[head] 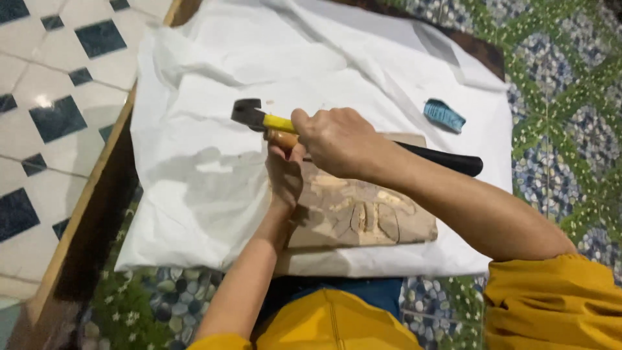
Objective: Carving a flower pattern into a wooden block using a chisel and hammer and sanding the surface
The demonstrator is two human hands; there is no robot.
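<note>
Head view: a wooden board [363,217] is seen lying flat on a white cloth [214,129], near the person's body.
Board: shapes are already cut into the right and middle parts; pale fresh cuts show there. The left part is partly hidden by the hand, so how much is left cannot be told.
Chisel: a chisel with a wooden handle [283,139] is held on the board's upper left edge.
Left hand [285,175]: its fingers are closed around the chisel.
Right hand [337,139]: its fingers are wrapped tight around a hammer [256,116] with a yellow and black handle, held just above the chisel top.
Cloth: it is spread over a wooden desk [91,214].
Blue thing: a small blue object [444,115] is lying on the cloth, well apart.
</note>
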